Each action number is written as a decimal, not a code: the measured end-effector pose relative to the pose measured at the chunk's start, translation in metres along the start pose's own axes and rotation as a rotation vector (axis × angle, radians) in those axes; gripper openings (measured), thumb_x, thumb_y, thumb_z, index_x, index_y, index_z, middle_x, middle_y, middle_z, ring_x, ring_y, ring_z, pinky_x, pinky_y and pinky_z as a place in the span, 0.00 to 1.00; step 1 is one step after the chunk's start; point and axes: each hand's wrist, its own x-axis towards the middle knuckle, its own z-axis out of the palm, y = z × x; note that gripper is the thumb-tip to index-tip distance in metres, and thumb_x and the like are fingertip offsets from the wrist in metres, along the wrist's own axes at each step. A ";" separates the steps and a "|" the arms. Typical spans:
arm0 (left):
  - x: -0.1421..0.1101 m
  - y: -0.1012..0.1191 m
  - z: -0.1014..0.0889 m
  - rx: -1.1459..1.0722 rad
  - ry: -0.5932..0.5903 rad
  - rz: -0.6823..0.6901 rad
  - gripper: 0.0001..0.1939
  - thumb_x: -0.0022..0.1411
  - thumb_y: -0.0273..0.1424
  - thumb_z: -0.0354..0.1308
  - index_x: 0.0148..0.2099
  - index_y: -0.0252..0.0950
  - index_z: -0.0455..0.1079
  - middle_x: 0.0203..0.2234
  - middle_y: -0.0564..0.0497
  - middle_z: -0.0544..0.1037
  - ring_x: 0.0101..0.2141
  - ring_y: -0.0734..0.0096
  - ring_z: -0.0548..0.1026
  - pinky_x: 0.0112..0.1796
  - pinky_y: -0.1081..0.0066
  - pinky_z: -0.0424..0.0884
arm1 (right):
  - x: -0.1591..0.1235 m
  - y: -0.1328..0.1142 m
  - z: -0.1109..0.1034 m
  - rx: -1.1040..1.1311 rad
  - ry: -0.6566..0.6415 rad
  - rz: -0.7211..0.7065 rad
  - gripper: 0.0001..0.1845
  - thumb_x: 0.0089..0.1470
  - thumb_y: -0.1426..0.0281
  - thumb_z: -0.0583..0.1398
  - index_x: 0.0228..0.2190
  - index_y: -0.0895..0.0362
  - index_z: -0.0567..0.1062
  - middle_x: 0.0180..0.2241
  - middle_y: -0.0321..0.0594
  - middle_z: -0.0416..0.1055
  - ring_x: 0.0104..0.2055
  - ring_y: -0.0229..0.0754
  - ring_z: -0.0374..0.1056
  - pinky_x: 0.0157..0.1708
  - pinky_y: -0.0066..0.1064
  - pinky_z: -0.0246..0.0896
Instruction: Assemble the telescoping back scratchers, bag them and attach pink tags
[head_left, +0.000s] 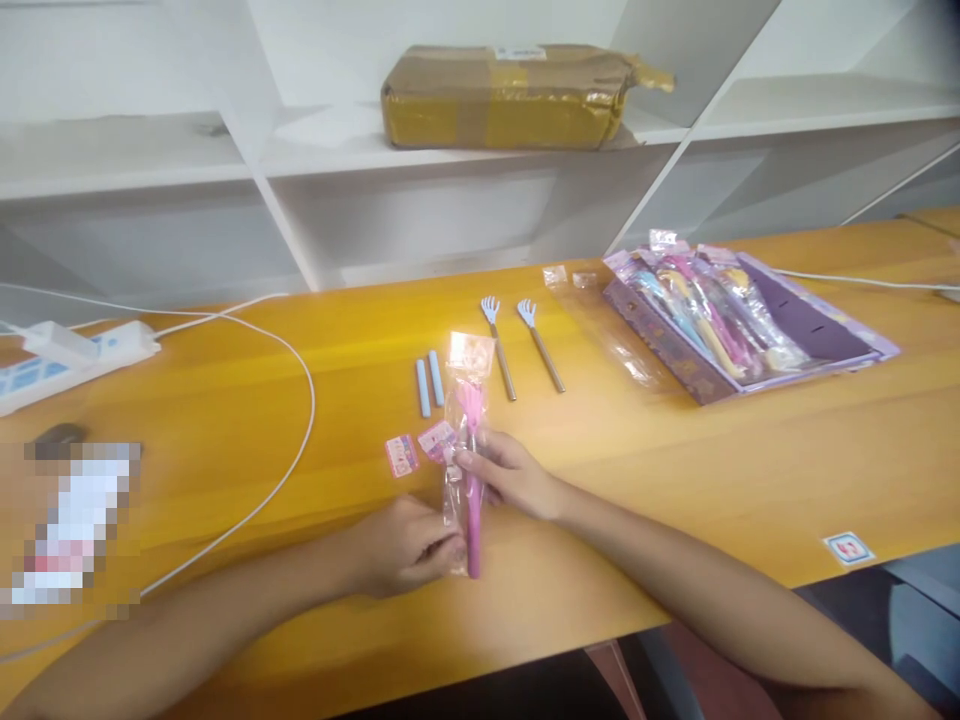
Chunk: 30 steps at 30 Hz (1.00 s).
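A pink back scratcher in a clear plastic bag is held above the table, its hand-shaped head pointing away from me. My right hand grips it around the middle, thumb on top. Lower down, my left hand has its fingers closed on the bag's left edge near the handle's end. Just beyond lie two blue handle grips, side by side. To their right are two back scratchers with blue heads and bare metal rods, one left and one right. Two pink cards lie left of the bag.
A purple display box at the right holds several bagged back scratchers. Clear wrappers lie beside it. A power strip and a white cable occupy the left. Behind stands a shelf with a taped carton.
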 end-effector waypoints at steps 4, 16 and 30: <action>-0.001 -0.013 -0.017 -0.204 0.418 -0.134 0.14 0.78 0.39 0.49 0.40 0.38 0.69 0.28 0.53 0.73 0.27 0.73 0.69 0.32 0.72 0.65 | -0.004 -0.006 0.006 -0.085 -0.196 0.046 0.21 0.69 0.51 0.62 0.38 0.57 0.73 0.20 0.27 0.64 0.19 0.32 0.61 0.19 0.23 0.56; 0.015 -0.033 -0.029 -0.363 0.614 -0.043 0.12 0.74 0.30 0.60 0.57 0.45 0.75 0.53 0.46 0.71 0.51 0.66 0.73 0.52 0.65 0.72 | -0.008 -0.025 0.008 -0.458 -0.603 0.166 0.16 0.65 0.57 0.67 0.36 0.58 0.79 0.25 0.30 0.71 0.25 0.31 0.65 0.26 0.23 0.58; 0.011 -0.022 -0.006 -0.501 0.339 -0.222 0.11 0.72 0.38 0.63 0.46 0.36 0.78 0.38 0.47 0.83 0.39 0.68 0.81 0.43 0.68 0.77 | 0.021 0.010 -0.021 -1.082 0.095 -0.257 0.19 0.74 0.65 0.56 0.61 0.54 0.72 0.53 0.48 0.78 0.44 0.44 0.77 0.43 0.34 0.69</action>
